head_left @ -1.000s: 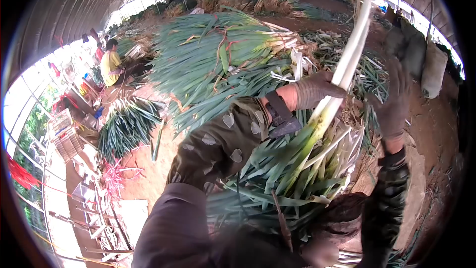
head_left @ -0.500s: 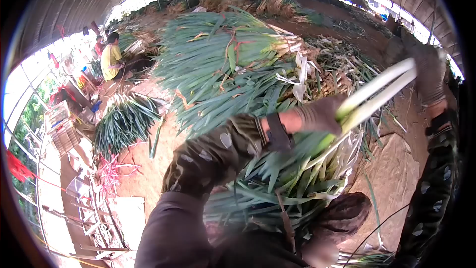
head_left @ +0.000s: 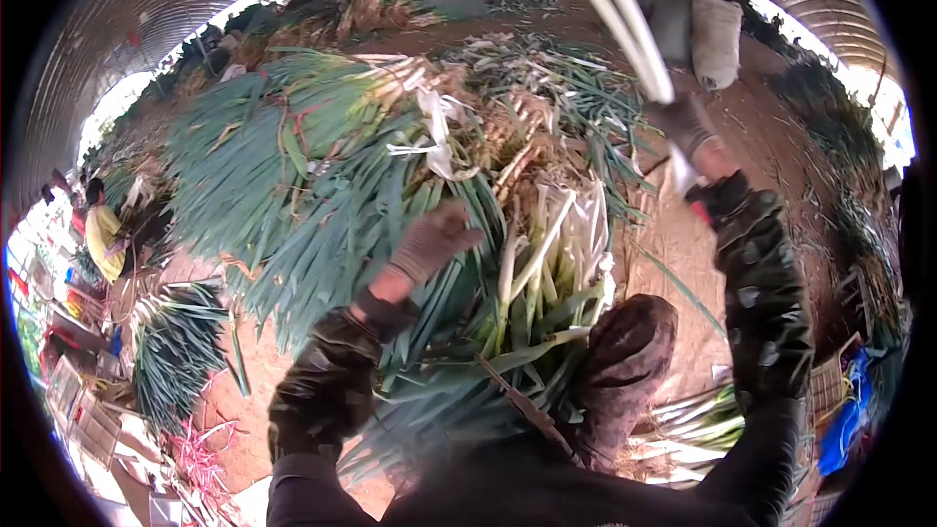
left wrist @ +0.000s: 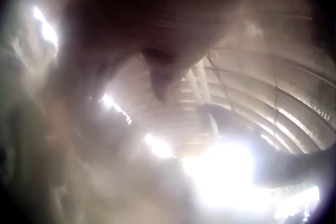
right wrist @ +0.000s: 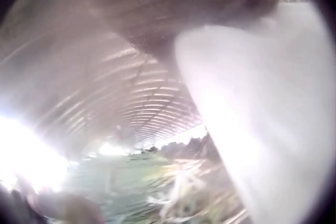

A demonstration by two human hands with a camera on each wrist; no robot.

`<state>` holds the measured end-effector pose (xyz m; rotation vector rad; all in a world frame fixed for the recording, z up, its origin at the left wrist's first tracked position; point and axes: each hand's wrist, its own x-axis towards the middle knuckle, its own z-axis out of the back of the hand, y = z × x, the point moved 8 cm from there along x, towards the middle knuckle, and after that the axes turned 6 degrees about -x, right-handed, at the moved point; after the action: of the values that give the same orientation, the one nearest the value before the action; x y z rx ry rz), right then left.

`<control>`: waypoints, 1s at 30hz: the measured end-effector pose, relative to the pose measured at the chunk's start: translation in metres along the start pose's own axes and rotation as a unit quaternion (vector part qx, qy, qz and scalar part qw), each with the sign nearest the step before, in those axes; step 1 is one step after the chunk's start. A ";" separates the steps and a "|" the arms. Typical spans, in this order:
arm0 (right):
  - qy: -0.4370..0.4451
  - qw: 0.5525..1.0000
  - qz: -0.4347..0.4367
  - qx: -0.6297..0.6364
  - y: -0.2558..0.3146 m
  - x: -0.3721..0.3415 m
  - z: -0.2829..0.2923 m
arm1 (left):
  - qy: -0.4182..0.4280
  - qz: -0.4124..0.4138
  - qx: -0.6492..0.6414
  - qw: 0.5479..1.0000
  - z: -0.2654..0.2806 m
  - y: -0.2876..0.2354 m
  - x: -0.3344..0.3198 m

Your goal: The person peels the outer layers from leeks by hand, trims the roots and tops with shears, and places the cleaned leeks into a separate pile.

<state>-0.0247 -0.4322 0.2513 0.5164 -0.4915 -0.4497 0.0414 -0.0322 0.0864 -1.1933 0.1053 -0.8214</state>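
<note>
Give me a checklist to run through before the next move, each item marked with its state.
1. Right hand gripping the held stalks: ok.
2. Left hand free: ok, nothing visible in it.
3. Whole length of the held stalks in the head view: not ok, the top edge cuts off their leafy end.
4. More stalks nearby: ok, piled beside the knee.
5. Left wrist view sharp: not ok, blurred.
6. Held stalks free of dirt: cannot tell.
</note>
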 end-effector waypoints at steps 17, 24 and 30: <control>0.372 0.915 -0.098 0.119 -0.059 -0.286 -0.164 | -0.242 0.012 0.025 0.970 -0.083 0.062 0.019; 0.380 0.906 -0.092 0.160 -0.059 -0.313 -0.186 | -0.144 -0.068 0.267 0.950 -0.064 0.019 0.043; 0.356 0.851 -0.208 0.324 -0.059 -0.306 -0.186 | 0.332 -0.141 0.439 0.823 -0.136 0.038 -0.042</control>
<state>-0.1819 -0.2537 -0.0233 1.3988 0.2262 -0.4602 -0.0347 -0.1084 -0.0145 -0.0060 0.0987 -1.3288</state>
